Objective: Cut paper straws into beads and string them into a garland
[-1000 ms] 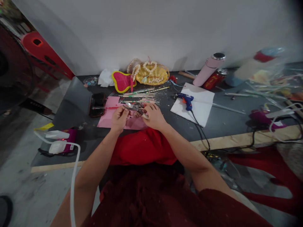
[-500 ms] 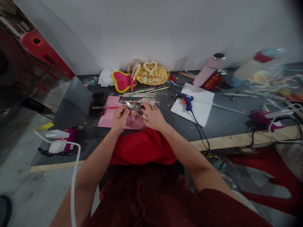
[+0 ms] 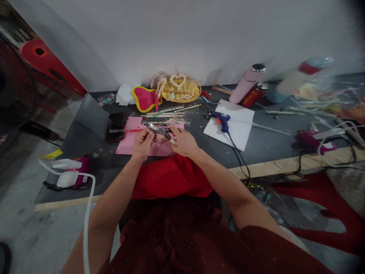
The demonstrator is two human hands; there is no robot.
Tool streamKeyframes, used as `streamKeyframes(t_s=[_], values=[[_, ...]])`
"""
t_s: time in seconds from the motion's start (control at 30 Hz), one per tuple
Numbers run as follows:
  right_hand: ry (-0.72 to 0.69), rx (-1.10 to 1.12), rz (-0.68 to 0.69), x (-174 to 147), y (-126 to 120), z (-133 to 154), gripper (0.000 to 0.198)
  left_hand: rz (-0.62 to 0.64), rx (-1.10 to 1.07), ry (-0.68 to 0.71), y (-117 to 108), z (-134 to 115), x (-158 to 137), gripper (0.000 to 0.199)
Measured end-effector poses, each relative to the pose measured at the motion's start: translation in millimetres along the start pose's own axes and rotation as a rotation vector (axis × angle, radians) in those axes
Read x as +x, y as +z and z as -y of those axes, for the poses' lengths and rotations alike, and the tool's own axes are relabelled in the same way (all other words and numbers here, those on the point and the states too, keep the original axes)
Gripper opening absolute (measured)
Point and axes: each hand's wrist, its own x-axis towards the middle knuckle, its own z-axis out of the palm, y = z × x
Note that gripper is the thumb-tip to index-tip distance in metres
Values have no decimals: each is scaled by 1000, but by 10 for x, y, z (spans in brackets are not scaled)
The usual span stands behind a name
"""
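Observation:
My right hand is closed around the handles of a pair of pruning shears, whose blades point left. Close to the blade tips, the fingers of my left hand are pinched together; what they hold is too small to make out. Both hands are over a pink sheet, with small beige bits lying between them. Just beyond the shears lie several thin patterned sticks. A thin rod with a red part lies to the left, across the sheet and a phone.
A yellow basket with beaded strings and a pink, yellow-edged shape stand by the wall. Rightward are a blue glue gun on a white board, a pink flask and a red can. A power strip lies front left.
The whole view has shifted slightly, so things on the table appear a little further left. Both hands keep nearly the same pose, with the shears still by the left fingers.

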Motion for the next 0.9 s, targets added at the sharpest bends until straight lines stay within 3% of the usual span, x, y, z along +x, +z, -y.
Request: streamKeyframes(t_s=[0.5,0.7,0.9], values=[[40,44,-14,29,70,-30,57,-42,65,22,-23,19,26,23],[77,120,-70,42,73,-34,40,-64,102,18,-15,3,37,22],[-44,97,-60,35,59,-80,19,-58,101,22,-12,8,22,21]])
